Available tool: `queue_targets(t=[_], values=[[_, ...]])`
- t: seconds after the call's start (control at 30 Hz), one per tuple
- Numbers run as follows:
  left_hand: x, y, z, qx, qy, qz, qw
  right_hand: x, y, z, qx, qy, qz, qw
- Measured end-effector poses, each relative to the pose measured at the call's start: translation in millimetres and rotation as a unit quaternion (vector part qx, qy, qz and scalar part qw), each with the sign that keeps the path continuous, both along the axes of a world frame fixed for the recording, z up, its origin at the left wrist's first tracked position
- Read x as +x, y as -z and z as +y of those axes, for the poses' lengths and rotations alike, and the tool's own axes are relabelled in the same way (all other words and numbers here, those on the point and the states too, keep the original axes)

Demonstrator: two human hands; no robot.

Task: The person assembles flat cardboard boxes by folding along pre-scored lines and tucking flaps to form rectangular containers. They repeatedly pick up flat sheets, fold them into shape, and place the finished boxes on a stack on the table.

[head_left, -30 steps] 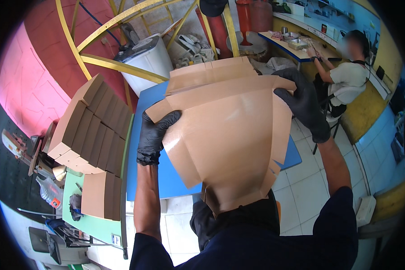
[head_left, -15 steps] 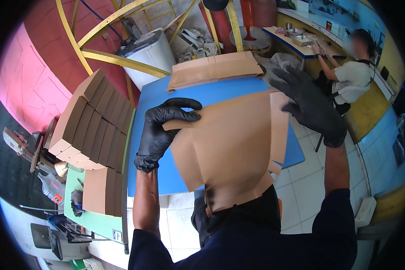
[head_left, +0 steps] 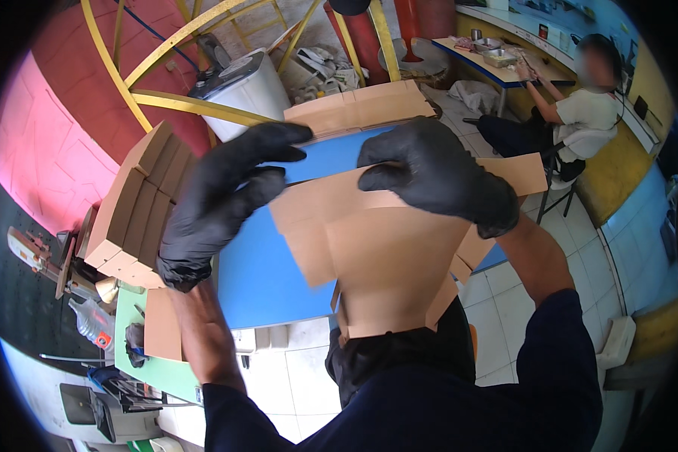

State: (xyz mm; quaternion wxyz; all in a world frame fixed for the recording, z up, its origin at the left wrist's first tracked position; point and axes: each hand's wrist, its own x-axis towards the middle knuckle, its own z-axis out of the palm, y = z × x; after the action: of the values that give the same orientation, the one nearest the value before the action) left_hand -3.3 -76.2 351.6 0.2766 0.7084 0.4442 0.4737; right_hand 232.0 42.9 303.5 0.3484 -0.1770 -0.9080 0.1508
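Note:
I hold a flat brown cardboard box blank upright over a blue table. My left hand, in a black glove, pinches its upper left edge. My right hand, also gloved in black, grips the top edge near the middle. The blank's lower flaps hang down toward my body. A stack of flat cardboard blanks lies at the table's far edge.
A pile of folded cardboard boxes stands to the left, above a green surface with tools. A white bin and yellow metal frame are behind. Another person sits at a far table on the right.
Both hands have risen closer to the camera and come together along the blank's top edge. The blank has shifted and its flaps now hang lower.

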Motion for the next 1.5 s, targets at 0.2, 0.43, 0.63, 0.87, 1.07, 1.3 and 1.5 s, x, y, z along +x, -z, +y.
queue_targets(t=[0.2,0.43,0.63,0.87,1.07,1.3,1.5], values=[[18,-12,6,0.017,-0.094,0.443,0.892,-15,1,-26,0.149,0.029,0.075,0.986],[28,-14,-9,0.011,-0.127,0.454,0.882,-12,10,-28,0.171,0.05,-0.004,0.984],[20,-11,-2,0.076,-0.107,0.547,0.827,-15,12,-26,0.16,0.026,0.036,0.986],[4,-25,-14,0.08,-0.129,0.524,0.838,-10,17,-15,0.109,0.015,0.045,0.993],[-13,-40,-20,0.027,-0.131,0.515,0.847,-12,20,-8,0.075,-0.048,0.072,0.993],[-27,-49,-32,-0.119,-0.203,0.442,0.866,-3,15,7,0.019,-0.075,0.018,0.997],[-42,-40,-32,-0.055,-0.187,0.44,0.877,11,1,24,-0.047,-0.077,-0.054,0.994]])
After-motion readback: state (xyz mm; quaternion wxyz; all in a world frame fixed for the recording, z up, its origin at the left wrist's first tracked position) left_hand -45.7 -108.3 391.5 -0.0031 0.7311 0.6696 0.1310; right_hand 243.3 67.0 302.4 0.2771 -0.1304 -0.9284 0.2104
